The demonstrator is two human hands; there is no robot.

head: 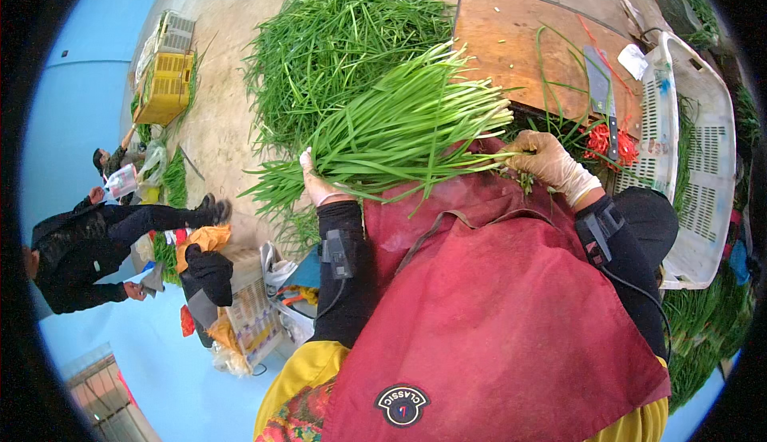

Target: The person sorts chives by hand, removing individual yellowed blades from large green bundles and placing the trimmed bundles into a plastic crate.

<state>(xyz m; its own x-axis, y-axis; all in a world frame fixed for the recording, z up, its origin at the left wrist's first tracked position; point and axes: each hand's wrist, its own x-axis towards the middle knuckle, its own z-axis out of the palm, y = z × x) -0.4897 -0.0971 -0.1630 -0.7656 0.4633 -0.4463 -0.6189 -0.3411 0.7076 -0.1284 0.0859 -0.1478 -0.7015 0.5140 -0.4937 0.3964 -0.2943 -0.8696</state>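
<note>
A thick bunch of garlic chives (407,118) lies across my lap, leaf ends to the left and pale cut stems to the right. My left hand (320,181), in a whitish glove, is wrapped around the leafy end. My right hand (554,163), in a glove stained brown, pinches a few stem ends at the bunch's lower right. Some withered bits hang below those fingers. Under the bunch spreads my dark red apron (497,298). Just beyond it a large heap of loose chives (347,46) rests on the floor.
A wooden board (515,40) bears a cleaver (599,85) and stray leaves. Red ties (620,148) lie by the cleaver's handle. White plastic crates (698,160) stand at right. At left are a yellow crate (165,88), a walking person (90,244) and another person (111,163).
</note>
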